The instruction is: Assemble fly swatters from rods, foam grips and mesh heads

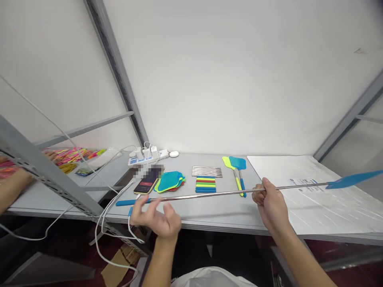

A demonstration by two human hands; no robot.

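A fly swatter with a long, thin metal rod stretches across the front of the table. My right hand is closed on the rod, thumb on top, toward the swatter's blue paddle. At the other end is a blue grip. My left hand is palm up at that grip, its fingers loosely bent and apart, the fingertips overlapping it. Behind the rod lie short coloured handle tubes, several metal rods, and a yellow swatter beside a blue swatter.
Stacked swatter paddles lie beside a phone. A power strip with chargers stands behind; white cables hang over the table's edge by a metal shelf post. White wrapping covers the right side. Another person's arm is at left.
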